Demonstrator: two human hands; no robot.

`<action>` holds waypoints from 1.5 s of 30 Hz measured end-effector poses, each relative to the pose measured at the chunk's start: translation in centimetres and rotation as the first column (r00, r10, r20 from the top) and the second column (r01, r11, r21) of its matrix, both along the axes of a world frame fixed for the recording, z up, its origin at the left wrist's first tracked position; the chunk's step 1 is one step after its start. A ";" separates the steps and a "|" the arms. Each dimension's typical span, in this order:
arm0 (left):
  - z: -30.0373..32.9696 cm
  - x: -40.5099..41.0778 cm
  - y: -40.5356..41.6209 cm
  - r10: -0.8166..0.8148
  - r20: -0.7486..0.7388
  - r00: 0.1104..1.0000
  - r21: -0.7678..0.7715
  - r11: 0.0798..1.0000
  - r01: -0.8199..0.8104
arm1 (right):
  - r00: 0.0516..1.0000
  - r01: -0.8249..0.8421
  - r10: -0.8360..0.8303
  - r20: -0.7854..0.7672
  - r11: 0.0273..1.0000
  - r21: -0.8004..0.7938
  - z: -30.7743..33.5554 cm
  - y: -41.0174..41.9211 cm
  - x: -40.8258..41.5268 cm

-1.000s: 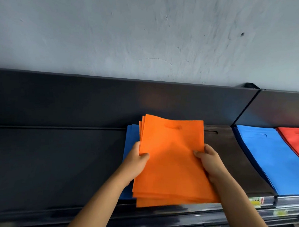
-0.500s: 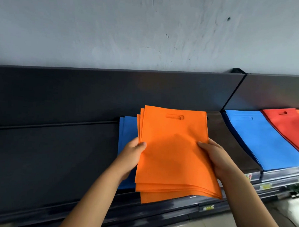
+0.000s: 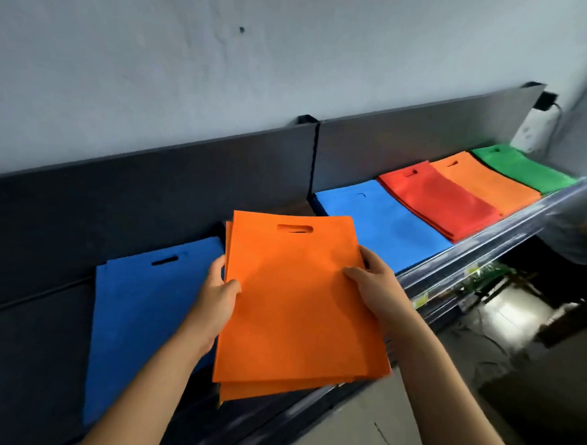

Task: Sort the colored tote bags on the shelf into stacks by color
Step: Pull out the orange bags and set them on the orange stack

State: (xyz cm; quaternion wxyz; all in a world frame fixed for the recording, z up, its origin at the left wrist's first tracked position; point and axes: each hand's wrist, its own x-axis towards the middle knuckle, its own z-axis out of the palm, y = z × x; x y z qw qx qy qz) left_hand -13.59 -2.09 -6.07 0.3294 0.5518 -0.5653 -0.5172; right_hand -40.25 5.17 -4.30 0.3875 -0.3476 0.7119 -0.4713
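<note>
I hold a stack of orange tote bags (image 3: 295, 303) in both hands, lifted off the dark shelf (image 3: 38, 345). My left hand (image 3: 214, 299) grips its left edge, thumb on top. My right hand (image 3: 375, 286) grips its right edge. A blue stack (image 3: 136, 323) lies on the shelf to the left, partly under the orange bags. Further right along the shelf lie a second blue stack (image 3: 379, 219), a red stack (image 3: 437, 198), another orange stack (image 3: 482, 180) and a green stack (image 3: 523, 168).
A dark back panel (image 3: 186, 180) runs behind the shelf under a grey wall. The shelf's front rail (image 3: 486, 251) carries price labels. Below right are a lower shelf and floor. A white device (image 3: 535, 128) sits at the far right end.
The view has swung right, revealing the further orange and green stacks. The held orange stack has come up and toward me, uncovering more of the left blue stack.
</note>
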 end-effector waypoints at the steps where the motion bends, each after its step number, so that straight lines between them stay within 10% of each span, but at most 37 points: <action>1: 0.2 -2.2 0.2 -0.015 -0.006 1.000 -0.008 1.000 0.015 | 1.000 0.025 -0.025 -0.003 1.000 -0.003 0.2 0.7 -2.0; 24: 0.1 -52.5 7.3 -0.368 -0.061 0.928 -0.126 0.925 0.359 | 0.882 0.472 -0.472 -0.004 0.882 -0.001 1.6 18.7 -45.2; 45: 0.2 -74.3 -10.8 -0.358 -0.073 0.931 -0.129 0.929 0.347 | 0.864 0.496 -0.495 -0.089 0.868 -0.012 0.6 2.9 -65.6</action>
